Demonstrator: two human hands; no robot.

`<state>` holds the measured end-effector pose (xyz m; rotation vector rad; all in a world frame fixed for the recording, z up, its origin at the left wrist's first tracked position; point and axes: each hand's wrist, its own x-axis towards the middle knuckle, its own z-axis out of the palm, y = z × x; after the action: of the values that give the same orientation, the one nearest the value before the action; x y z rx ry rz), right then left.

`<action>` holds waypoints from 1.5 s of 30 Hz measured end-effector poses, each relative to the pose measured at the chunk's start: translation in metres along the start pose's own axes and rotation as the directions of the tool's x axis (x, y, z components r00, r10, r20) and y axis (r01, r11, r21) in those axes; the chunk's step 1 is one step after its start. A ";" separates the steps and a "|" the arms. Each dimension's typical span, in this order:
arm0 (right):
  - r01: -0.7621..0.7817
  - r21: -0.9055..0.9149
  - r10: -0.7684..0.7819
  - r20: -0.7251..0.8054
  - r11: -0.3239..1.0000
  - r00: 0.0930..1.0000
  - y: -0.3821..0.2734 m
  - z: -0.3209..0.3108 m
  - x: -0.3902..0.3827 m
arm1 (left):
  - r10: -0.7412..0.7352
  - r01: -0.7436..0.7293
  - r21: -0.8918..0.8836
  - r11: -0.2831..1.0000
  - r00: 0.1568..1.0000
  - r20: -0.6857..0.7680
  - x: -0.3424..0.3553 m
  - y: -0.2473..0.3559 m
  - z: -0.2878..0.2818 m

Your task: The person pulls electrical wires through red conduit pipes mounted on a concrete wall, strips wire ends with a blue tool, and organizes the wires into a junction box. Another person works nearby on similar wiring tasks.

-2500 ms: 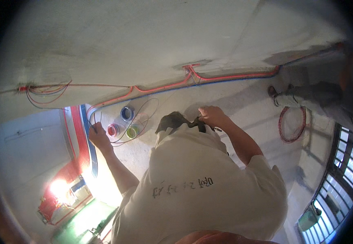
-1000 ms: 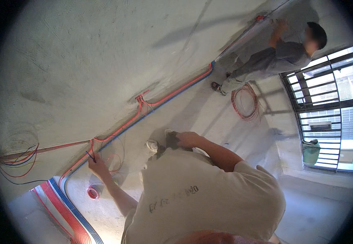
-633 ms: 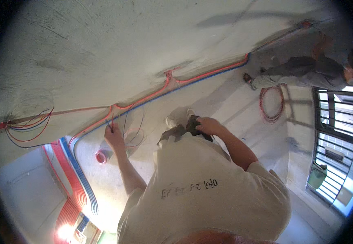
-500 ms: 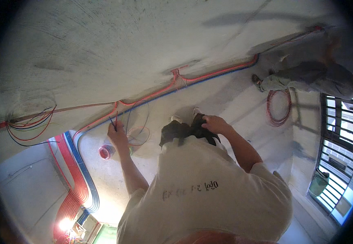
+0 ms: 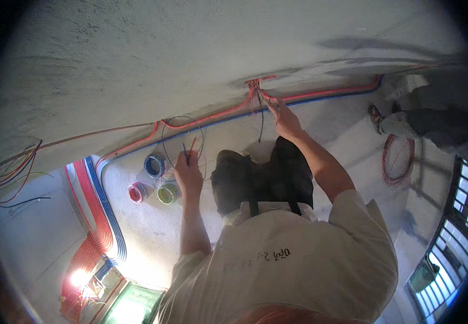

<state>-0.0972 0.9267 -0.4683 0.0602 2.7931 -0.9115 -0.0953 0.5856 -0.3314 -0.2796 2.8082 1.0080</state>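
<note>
My left hand (image 5: 189,171) is closed around the ends of red and blue electrical wires (image 5: 186,153), which stick up past its fingers. Thin loops of wire (image 5: 164,141) curve up from beside it. My right hand (image 5: 286,121) reaches to the foot of the wall with fingers stretched out, just below a red junction box (image 5: 255,83). Its fingertips are by the red conduit (image 5: 269,99) and the loose dark wires (image 5: 261,121) hanging from that box; whether they touch is hard to tell. Left of my left hand stand a blue wire coil (image 5: 154,165), a red one (image 5: 137,192) and a green one (image 5: 167,193).
Red and blue conduits (image 5: 320,96) run along the wall base and bundle together (image 5: 96,216) at lower left, near a bright lamp (image 5: 80,278). Loose wires (image 5: 21,173) stick out at far left. At right are a person's leg (image 5: 412,124), a red coil (image 5: 397,160) and a barred window (image 5: 458,216).
My right hand has moved from my knee to the wires below the junction box. My knees are more bent and closer. My left hand still holds wires; the blue and green coils now show.
</note>
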 end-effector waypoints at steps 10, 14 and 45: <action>0.540 -0.056 -0.512 0.248 0.840 0.822 0.072 0.103 0.051 | 0.025 -0.025 -0.114 0.993 1.000 0.000 0.028 -0.039 0.119; 0.734 0.067 -0.731 0.185 0.676 0.657 0.058 0.106 0.037 | 0.057 -0.066 -0.141 0.988 0.996 -0.072 0.045 -0.070 0.171; 0.714 -0.381 -0.776 -0.515 0.587 0.364 0.013 0.062 0.038 | 0.154 -0.469 -0.707 0.530 0.873 -0.463 -0.023 -0.051 0.138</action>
<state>-0.1221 0.8993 -0.5326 -1.3112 3.5284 -1.0528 -0.0513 0.6383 -0.4633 -0.0039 2.4675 2.5561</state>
